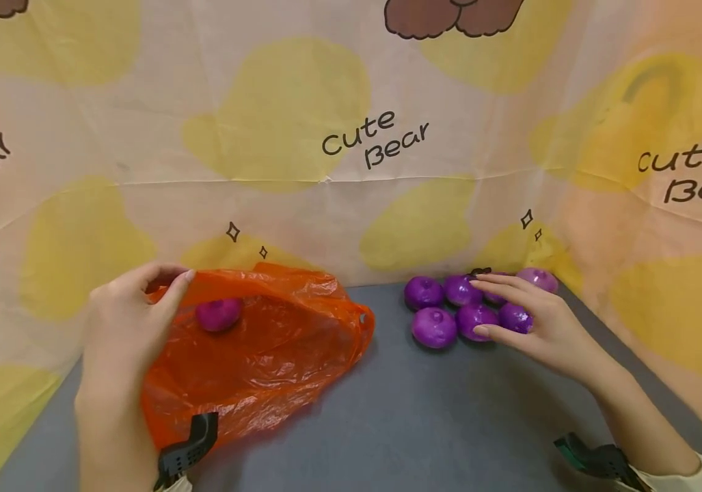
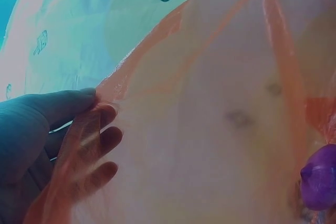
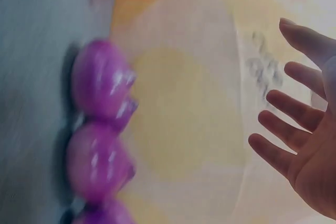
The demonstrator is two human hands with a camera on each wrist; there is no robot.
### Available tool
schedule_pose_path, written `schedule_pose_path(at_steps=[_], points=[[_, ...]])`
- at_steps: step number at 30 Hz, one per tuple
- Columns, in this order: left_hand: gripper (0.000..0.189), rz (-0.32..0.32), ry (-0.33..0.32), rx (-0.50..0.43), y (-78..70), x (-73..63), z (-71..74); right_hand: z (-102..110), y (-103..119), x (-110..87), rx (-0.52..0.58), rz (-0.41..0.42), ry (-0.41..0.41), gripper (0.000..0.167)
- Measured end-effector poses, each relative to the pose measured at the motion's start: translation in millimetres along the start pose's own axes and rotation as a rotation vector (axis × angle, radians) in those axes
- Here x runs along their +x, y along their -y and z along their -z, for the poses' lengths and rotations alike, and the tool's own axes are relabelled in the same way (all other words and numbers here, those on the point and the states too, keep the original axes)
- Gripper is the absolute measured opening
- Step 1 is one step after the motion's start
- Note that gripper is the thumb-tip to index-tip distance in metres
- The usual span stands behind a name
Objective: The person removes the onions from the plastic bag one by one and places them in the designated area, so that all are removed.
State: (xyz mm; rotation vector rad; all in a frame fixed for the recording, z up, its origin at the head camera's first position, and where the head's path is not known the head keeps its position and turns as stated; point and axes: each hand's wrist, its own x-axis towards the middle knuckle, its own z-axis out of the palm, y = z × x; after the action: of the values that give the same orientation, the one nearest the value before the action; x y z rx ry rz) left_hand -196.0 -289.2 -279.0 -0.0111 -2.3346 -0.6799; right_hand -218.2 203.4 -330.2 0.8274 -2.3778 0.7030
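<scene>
My left hand (image 1: 132,314) pinches the rim of an orange plastic bag (image 1: 264,348) between thumb and fingers. In the left wrist view, the thin film (image 2: 152,51) runs between that thumb and the fingers, which show through it. A purple onion (image 1: 218,314) shows within the bag's mouth, near the left hand. To the right, my right hand (image 1: 535,314) hovers over a group of glossy purple onions (image 1: 434,328), fingers spread and partly covering them. The right wrist view shows this hand (image 3: 310,124) apart from the onions (image 3: 100,80), holding nothing.
Everything rests on a grey tabletop (image 1: 387,424). Behind it and along the right side hangs a printed cloth (image 1: 277,123) with yellow patches and lettering. A paler onion (image 1: 538,279) lies at the back right, close to the cloth. Each wrist wears a black strap mount (image 1: 187,451).
</scene>
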Motion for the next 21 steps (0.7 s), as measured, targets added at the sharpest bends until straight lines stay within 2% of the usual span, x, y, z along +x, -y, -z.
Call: schedule_pose_path(at_steps=[5, 10, 16, 21], points=[[0.019, -0.012, 0.001, 0.010, 0.1, 1.0, -0.9, -9, 26, 15.3, 0.054, 0.102, 0.080, 0.068], [0.020, 0.006, -0.004, 0.017, 1.9, 0.0, 1.3, -26, 50, 32.9, 0.109, 0.155, 0.180, 0.063], [0.020, -0.020, -0.017, 0.002, 0.8, -1.0, -0.6, -56, 77, 57.3, 0.173, 0.254, 0.295, 0.056], [0.021, -0.026, -0.011, -0.004, 0.9, -2.0, -2.7, -87, 95, 79.7, 0.219, 0.277, 0.401, 0.055]])
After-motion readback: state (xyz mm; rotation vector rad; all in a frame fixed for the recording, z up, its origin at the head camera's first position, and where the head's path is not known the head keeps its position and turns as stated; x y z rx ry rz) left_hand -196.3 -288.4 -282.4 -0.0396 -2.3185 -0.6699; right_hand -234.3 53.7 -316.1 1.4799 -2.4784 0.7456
